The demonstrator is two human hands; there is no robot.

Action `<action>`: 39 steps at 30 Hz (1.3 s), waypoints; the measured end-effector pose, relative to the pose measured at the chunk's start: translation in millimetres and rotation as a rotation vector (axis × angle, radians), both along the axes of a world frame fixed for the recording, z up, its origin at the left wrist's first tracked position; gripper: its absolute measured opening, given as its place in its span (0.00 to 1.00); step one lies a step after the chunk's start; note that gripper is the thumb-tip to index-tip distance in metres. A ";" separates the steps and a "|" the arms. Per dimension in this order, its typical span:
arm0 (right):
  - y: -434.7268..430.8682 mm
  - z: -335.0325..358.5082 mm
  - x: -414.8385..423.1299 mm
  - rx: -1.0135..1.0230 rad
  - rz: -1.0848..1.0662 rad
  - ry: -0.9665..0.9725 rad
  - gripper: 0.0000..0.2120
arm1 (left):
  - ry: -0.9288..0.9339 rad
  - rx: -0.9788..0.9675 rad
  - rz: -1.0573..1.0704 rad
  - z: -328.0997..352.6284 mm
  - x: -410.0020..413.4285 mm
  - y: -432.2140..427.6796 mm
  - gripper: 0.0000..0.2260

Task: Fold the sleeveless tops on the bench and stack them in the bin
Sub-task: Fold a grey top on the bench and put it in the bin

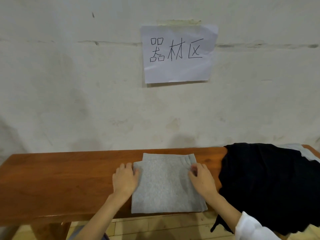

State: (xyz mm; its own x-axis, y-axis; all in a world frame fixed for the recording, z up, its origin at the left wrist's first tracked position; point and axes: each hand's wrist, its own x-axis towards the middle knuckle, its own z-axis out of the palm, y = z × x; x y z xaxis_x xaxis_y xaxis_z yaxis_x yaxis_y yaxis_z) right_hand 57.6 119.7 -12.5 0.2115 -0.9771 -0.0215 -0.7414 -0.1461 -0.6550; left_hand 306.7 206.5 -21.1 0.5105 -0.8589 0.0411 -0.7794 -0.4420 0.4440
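A grey sleeveless top (166,186) lies folded into a rectangle in the middle of the wooden bench (60,179). My left hand (124,179) holds its upper left corner, thumb on the cloth. My right hand (201,179) grips the upper right corner, fingers curled round the folded edge. A black top (270,181) lies unfolded in a heap at the bench's right end and hangs over the front edge. Another grey top (301,153) shows behind the black one, mostly hidden. No bin is in view.
The bench stands against a pale wall with a paper sign (178,54) taped to it. Bare bench surface stretches to the left of the grey top. Light wooden flooring (155,226) shows below the bench's front edge.
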 end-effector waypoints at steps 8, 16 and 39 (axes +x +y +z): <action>-25.3 -3.1 31.9 0.106 -0.192 0.121 0.03 | 0.092 0.044 0.142 -13.5 2.4 -31.5 0.03; -10.4 -18.8 29.5 -0.238 -0.277 -0.070 0.02 | 0.148 -0.404 -0.030 -7.2 -10.5 -25.5 0.07; 18.5 -53.7 24.1 -0.302 0.140 0.528 0.32 | -0.279 0.111 -0.345 -38.3 -66.4 -14.7 0.30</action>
State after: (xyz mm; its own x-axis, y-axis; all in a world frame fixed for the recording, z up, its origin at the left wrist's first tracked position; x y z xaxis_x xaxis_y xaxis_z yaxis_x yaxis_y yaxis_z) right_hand 81.7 138.2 -66.2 0.3743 -0.9202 0.1146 -0.9143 -0.3868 -0.1199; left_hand 240.3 191.8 -59.4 0.1767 -0.9837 0.0342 -0.9724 -0.1691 0.1605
